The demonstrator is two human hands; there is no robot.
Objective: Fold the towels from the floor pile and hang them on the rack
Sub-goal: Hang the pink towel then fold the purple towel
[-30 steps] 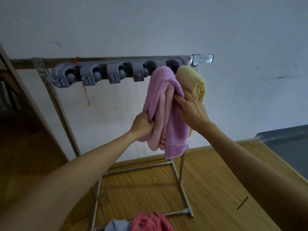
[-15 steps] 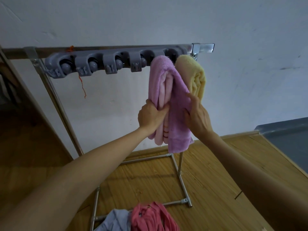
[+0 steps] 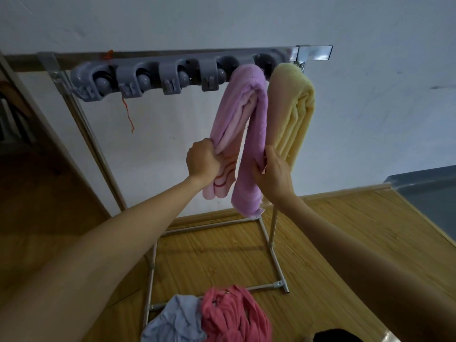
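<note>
On rack (image 3: 172,55) | left hand (image 3: 202,161), right hand (image 3: 271,176) grip purple towel (image 3: 251,134) edges

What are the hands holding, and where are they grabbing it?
Both hands hold the purple towel draped over the rack. The left hand grips the lower part of its left hanging half; the right hand holds the lower part of its right half.

Head camera looks forward and down (close) at the rack (image 3: 172,55).
</note>
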